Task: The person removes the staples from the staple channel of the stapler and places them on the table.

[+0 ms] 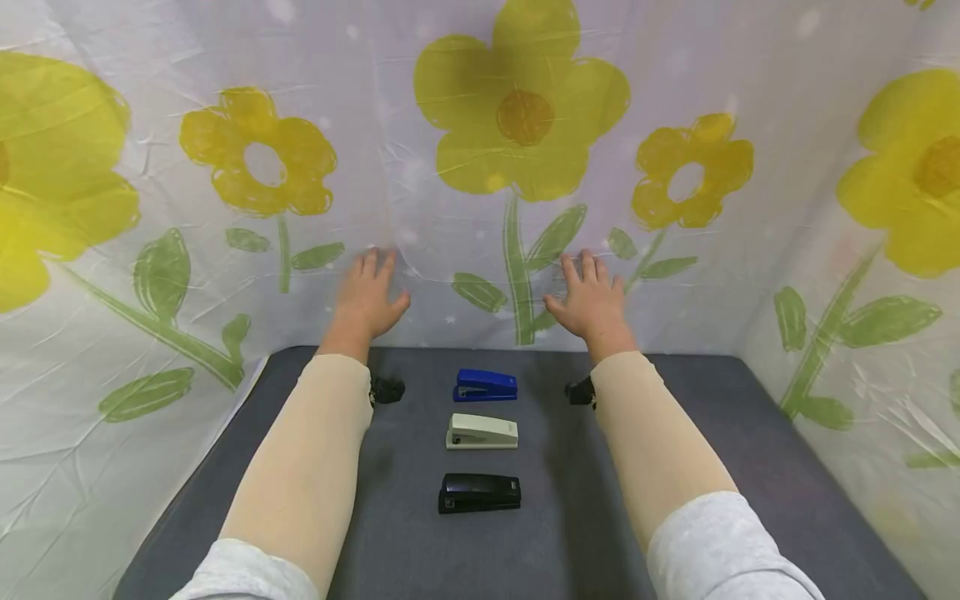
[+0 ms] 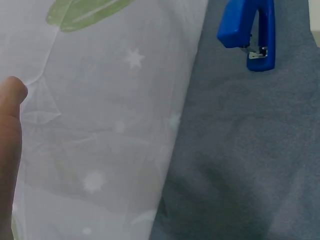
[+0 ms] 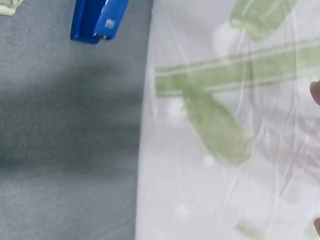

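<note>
Three staplers lie in a row down the middle of the grey table (image 1: 675,500): a blue stapler (image 1: 485,386) farthest, a cream stapler (image 1: 482,432) in the middle, a black stapler (image 1: 479,492) nearest. My left hand (image 1: 367,298) and right hand (image 1: 592,302) are both raised beyond the table's far edge, fingers straight, holding nothing, in front of the flowered sheet (image 1: 480,167). The blue stapler (image 2: 248,31) shows at the top of the left wrist view, and the blue stapler (image 3: 96,20) at the top left of the right wrist view.
A white sheet printed with yellow flowers and green leaves hangs on the back and both sides of the table. Its lower hem (image 2: 175,150) meets the grey surface at the far edge. Small black wrist cameras (image 1: 387,389) sit under both forearms.
</note>
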Available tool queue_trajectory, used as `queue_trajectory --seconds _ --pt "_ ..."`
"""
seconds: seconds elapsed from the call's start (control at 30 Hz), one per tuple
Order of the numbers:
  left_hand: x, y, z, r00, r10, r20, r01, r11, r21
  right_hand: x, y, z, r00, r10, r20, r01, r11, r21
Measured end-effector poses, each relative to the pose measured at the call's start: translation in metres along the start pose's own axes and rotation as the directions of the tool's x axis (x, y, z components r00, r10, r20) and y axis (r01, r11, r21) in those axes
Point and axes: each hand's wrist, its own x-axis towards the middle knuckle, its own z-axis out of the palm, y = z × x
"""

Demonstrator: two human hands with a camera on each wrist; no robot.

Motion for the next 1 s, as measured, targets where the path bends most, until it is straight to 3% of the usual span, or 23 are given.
queue_trajectory --seconds 0.37,0.67,0.83,1.0 --pt "-0.011 0.000 0.026 1.000 0.023 0.003 -0.022 0.975 -0.221 -0.001 -0.040 0.005 0.991 -0.127 -0.038 0.127 0.992 0.005" --pt "-0.026 0.001 0.053 0.995 0.013 0.103 0.018 0.956 -0.294 -0.004 -0.061 0.031 0.973 -0.226 0.040 0.227 0.974 -0.021" --pt "-0.033 0.007 0.068 0.988 0.018 0.156 0.040 0.931 -0.363 -0.008 -0.072 0.045 0.963 -0.261 0.059 0.263 0.965 -0.018" --pt "-0.041 0.013 0.087 0.966 0.027 0.257 0.088 0.901 -0.424 -0.015 -0.090 0.061 0.935 -0.331 0.126 0.340 0.939 -0.057"
